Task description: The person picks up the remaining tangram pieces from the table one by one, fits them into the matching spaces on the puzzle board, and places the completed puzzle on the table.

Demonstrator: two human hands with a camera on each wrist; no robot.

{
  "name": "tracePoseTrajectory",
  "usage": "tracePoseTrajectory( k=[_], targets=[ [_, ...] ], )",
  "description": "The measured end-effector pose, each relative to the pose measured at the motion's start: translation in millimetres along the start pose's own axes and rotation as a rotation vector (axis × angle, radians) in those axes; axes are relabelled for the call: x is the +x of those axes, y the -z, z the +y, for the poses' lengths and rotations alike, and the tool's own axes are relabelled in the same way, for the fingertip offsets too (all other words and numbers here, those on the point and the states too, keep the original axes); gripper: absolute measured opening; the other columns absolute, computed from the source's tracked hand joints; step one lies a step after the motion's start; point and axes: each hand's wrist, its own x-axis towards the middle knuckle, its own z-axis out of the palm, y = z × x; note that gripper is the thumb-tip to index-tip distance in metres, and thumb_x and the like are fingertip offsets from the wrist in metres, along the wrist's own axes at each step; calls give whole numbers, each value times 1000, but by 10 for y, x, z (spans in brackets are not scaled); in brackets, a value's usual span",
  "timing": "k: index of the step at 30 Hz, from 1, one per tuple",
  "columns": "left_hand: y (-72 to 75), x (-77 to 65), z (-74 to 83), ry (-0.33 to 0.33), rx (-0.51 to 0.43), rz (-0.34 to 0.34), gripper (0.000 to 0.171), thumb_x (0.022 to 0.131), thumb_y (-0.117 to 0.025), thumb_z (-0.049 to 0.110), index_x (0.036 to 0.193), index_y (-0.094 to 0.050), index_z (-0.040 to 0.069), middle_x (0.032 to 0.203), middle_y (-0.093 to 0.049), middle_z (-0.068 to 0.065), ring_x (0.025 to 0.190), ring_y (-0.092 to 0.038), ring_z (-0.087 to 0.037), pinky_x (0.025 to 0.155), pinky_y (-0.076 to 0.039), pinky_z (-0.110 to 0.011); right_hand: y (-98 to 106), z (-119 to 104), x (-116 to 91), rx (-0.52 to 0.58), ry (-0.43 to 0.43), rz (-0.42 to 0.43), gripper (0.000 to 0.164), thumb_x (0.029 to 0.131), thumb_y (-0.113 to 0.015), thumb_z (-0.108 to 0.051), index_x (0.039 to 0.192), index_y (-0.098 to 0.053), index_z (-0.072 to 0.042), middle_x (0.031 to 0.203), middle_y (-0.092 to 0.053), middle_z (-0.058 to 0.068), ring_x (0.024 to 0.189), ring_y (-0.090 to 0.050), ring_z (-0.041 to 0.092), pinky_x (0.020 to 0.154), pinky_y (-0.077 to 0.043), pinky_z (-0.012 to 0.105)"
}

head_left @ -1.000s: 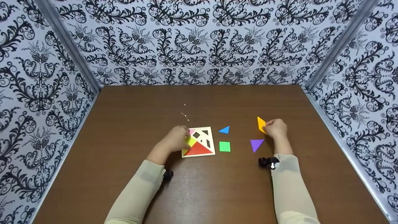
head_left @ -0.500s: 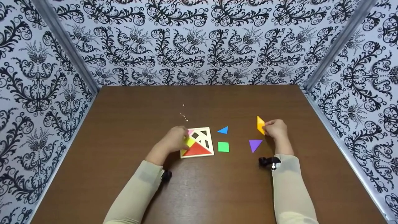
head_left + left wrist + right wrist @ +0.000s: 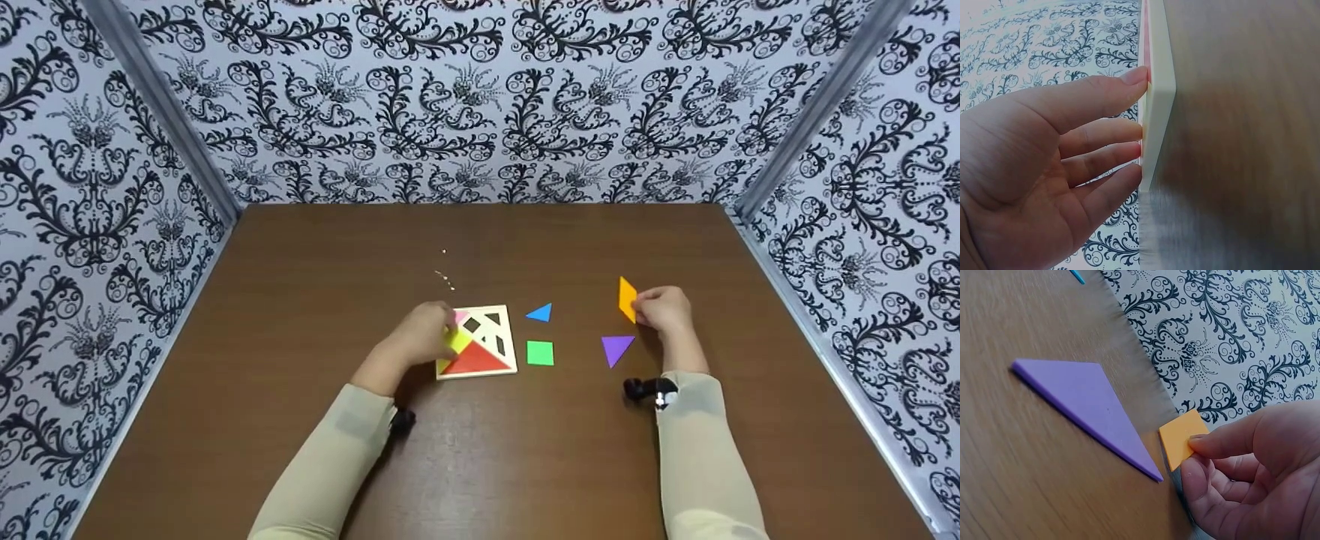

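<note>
My left hand (image 3: 421, 335) rests its fingertips and thumb on the left part of a wooden tangram board (image 3: 512, 346). In the left wrist view its fingers (image 3: 1103, 132) reach out fairly straight onto the board's top face. Set in the board are a red triangle (image 3: 476, 360), a yellow piece (image 3: 458, 340) and a pink piece (image 3: 460, 316), the last two partly covered by the hand. Dark cutouts show on its right side. Thumb and index finger of my right hand (image 3: 666, 309) pinch an orange parallelogram piece (image 3: 627, 301), tilted up on edge beside a purple triangle (image 3: 1086, 405).
Between the board and the right hand, a blue triangle (image 3: 541, 313) and a green square (image 3: 540, 352) lie flat on the brown table (image 3: 480, 465). Small pale specks (image 3: 445, 279) dot the surface behind the board. Patterned walls (image 3: 480, 105) enclose the back and sides.
The orange piece has turned slightly and looks narrower, its top corner a little higher. The left hand, board and loose pieces stay in place.
</note>
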Motion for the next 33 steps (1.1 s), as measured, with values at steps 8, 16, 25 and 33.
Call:
tracePoseTrajectory(
  k=[8, 16, 25, 33],
  targets=[
    [0, 20, -11, -15, 13, 4, 30, 68, -97, 14, 83, -76, 0, 108, -71, -15, 105, -68, -36, 100, -57, -48, -14, -37, 9, 83, -25, -35, 40, 99, -69, -4, 136, -62, 12, 123, -61, 20, 74, -67, 5, 71, -62, 18],
    [-7, -1, -10, -29, 19, -19, 31, 68, -97, 15, 85, -76, 0, 112, -72, -16, 108, -68, -37, 103, -56, -48, -76, -65, -3, 111, -4, -59, 40, 100, -68, -6, 136, -62, 11, 120, -60, 16, 69, -65, 3, 68, -60, 16],
    [7, -28, 41, 9, -11, -27, 35, 73, -92, 24, 68, -63, 6, 110, -70, -13, 103, -64, -32, 95, -56, -44, -158, -119, -26, 146, 48, -90, 39, 98, -70, -5, 131, -62, 14, 99, -64, 8, 65, -64, 2, 64, -59, 15],
    [-14, -20, 34, 47, -12, -3, 42, 61, -104, 24, 80, -73, 4, 118, -71, -14, 115, -65, -37, 107, -53, -47, -276, -218, -89, 183, 64, -124, 34, 98, -71, -4, 127, -64, 12, 105, -61, 11, 68, -65, 5, 65, -59, 16]
  ],
)
